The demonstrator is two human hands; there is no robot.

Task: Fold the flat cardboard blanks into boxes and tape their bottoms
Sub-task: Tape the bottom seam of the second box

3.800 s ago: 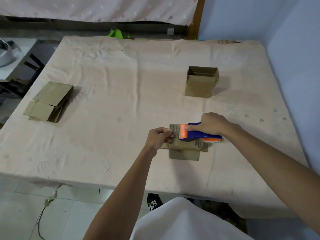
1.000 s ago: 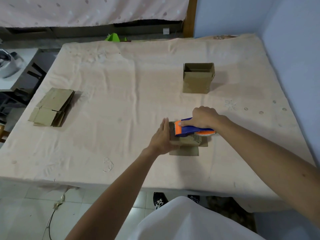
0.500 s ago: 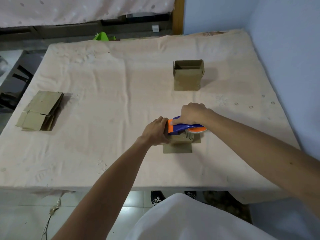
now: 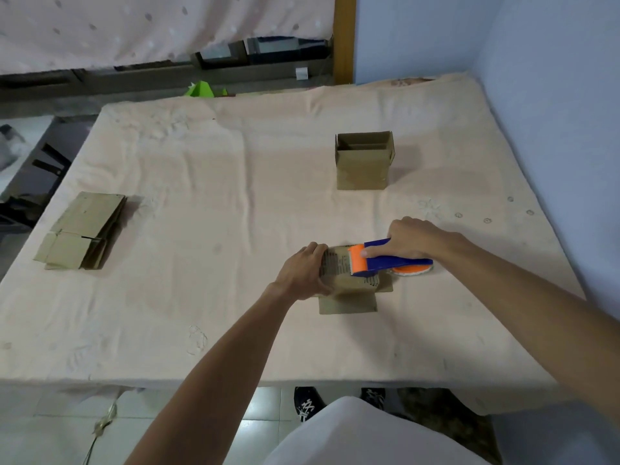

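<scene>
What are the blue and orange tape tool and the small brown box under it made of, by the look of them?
The blue and orange tape tool looks like moulded plastic: smooth, bright, evenly coloured, with a slight sheen. The small brown box looks like matte brown cardboard, probably corrugated, with dark printing on top and flaps folded out at its base. The pale cloth-covered table shows creases, so likely fabric.

I can see dark print on the top of the box (image 4: 339, 265) under my hands, but it is too small and blurry for me to read any words.
</scene>
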